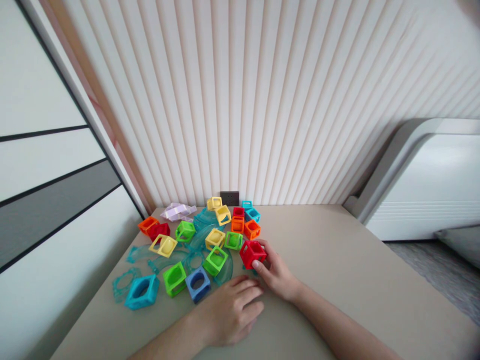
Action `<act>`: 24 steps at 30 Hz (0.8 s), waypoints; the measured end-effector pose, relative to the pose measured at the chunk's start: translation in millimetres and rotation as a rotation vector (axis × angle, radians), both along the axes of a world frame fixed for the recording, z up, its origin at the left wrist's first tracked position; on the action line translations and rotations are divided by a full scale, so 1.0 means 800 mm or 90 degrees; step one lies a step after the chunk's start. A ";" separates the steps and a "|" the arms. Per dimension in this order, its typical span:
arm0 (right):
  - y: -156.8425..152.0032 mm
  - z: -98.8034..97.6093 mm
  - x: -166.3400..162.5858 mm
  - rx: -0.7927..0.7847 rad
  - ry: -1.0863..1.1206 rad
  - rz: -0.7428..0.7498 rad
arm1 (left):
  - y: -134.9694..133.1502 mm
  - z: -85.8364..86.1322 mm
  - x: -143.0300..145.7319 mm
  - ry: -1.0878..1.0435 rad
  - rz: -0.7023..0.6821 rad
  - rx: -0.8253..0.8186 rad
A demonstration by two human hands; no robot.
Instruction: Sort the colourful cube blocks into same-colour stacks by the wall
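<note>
My right hand [278, 274] is closed on a red hollow cube block [252, 254], thumb on the near side and fingers behind it. Just left of it, my left hand [235, 311] lies low over the table, back up, its fingers loosely bent; nothing shows in it. A blue cube block with a round hole [198, 284] sits beside the left wrist. Close by are green cube blocks [215, 261] and clear teal track pieces [225, 272], partly covered by blocks. A bit of teal shows under the red cube.
More blocks lie on the left of the beige table [318, 240]: yellow [164, 246], orange [252, 229] and a large light-blue one [142, 292]. Pale purple pieces [177, 211] lie at the back. A ribbed wall [240, 100] with a black socket [229, 198] stands behind.
</note>
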State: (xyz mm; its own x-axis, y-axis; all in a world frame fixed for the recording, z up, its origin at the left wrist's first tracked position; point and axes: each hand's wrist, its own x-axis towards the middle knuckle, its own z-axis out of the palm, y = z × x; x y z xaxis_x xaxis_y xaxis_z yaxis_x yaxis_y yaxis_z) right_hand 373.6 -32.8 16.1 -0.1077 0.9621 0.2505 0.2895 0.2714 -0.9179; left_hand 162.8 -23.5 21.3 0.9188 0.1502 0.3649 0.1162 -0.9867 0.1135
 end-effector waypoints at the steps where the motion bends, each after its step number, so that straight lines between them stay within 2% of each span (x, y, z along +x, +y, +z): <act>1: 0.000 -0.002 0.000 -0.004 0.021 -0.008 | 0.000 -0.001 0.000 -0.007 -0.006 0.003; 4: 0.000 -0.004 -0.003 0.003 0.088 -0.038 | 0.000 0.002 0.000 -0.031 -0.022 0.018; 7: -0.001 -0.002 -0.007 0.016 0.173 -0.078 | 0.000 0.014 0.000 -0.076 -0.025 0.034; 12: -0.013 0.005 -0.015 0.022 0.273 -0.098 | -0.003 0.029 -0.005 -0.292 0.071 0.066; 14: -0.020 0.008 -0.018 0.036 0.247 -0.063 | -0.005 0.027 -0.006 -0.351 0.157 0.075; 17: -0.031 0.013 -0.023 0.069 0.172 -0.012 | -0.006 0.020 -0.006 -0.354 0.274 0.061; 19: -0.035 0.015 -0.027 0.086 0.122 0.009 | -0.004 0.016 -0.007 -0.338 0.287 0.045; 24: -0.037 0.017 -0.031 0.104 0.055 0.058 | -0.001 0.015 -0.012 -0.329 0.252 0.009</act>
